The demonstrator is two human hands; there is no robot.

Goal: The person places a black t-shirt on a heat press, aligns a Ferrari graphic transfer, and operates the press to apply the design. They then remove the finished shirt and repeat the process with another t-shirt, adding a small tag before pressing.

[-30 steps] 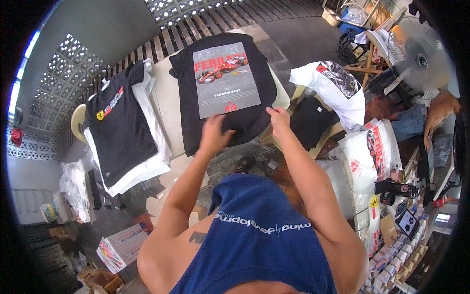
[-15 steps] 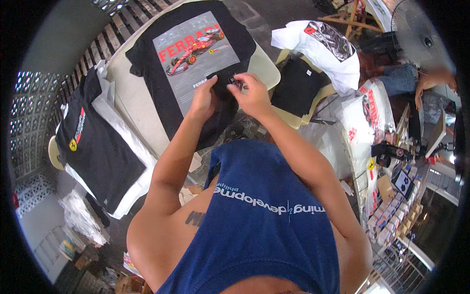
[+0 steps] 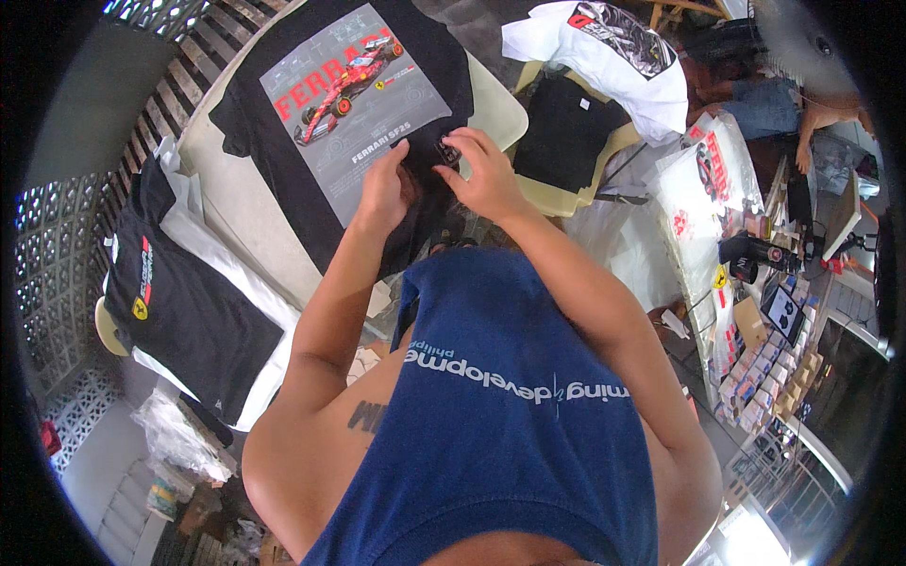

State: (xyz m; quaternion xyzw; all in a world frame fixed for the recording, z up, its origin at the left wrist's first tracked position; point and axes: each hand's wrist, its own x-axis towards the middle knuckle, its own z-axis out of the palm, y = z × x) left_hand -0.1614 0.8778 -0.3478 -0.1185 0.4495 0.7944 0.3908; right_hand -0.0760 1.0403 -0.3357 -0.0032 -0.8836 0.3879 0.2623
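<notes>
A black T-shirt (image 3: 274, 179) with a grey panel showing a red race car (image 3: 344, 90) lies spread over the table, its near part hanging over the edge toward me. My left hand (image 3: 385, 193) is closed at the shirt's near side with the thumb on top; its fingers are partly hidden by the cloth. Just to the right, my right hand (image 3: 486, 177) pinches a small dark object (image 3: 447, 153) between thumb and fingers, close against the black fabric. That object is too small and dark to name.
Another black shirt (image 3: 203, 302) lies over white material at the left. Right of the table, a folded black garment (image 3: 566, 132) rests on a cream chair (image 3: 590, 200), near a white printed shirt (image 3: 604, 66). Plastic-wrapped prints (image 3: 694, 226), a person (image 3: 769, 108) and a fan (image 3: 812, 47) are farther right.
The whole view has shifted slightly, so the table and shirts sit a little farther left. Both hands stay at the shirt's near edge, and the right hand's fingers have shifted a little around the dark object.
</notes>
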